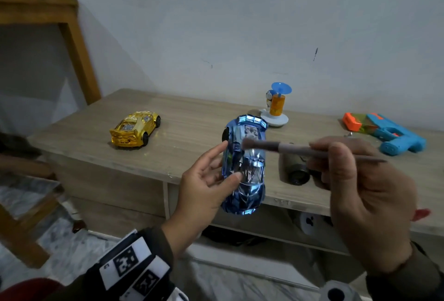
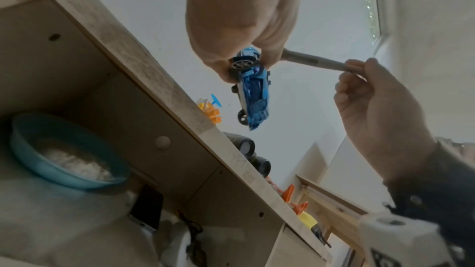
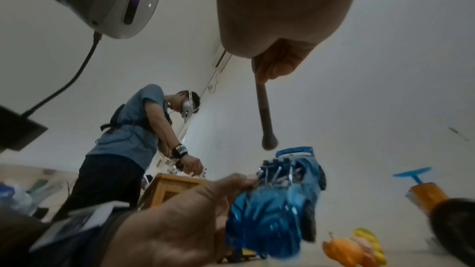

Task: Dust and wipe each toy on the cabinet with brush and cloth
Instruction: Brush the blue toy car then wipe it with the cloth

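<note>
Left hand (image 1: 206, 180) holds the blue car (image 1: 245, 166) up above the cabinet (image 1: 192, 137) front edge, thumb and fingers pinching its sides. Right hand (image 1: 360, 195) fingers curl round the brush (image 1: 288, 148), bristles at the roof, probably touching. Risk: the glossy car slips from the light pinch under brush pressure and drops to the floor. No readable brand or writing.

left hand (image 2: 239, 17) grips blue car (image 2: 253, 92) above cabinet (image 2: 164, 92).
</note>
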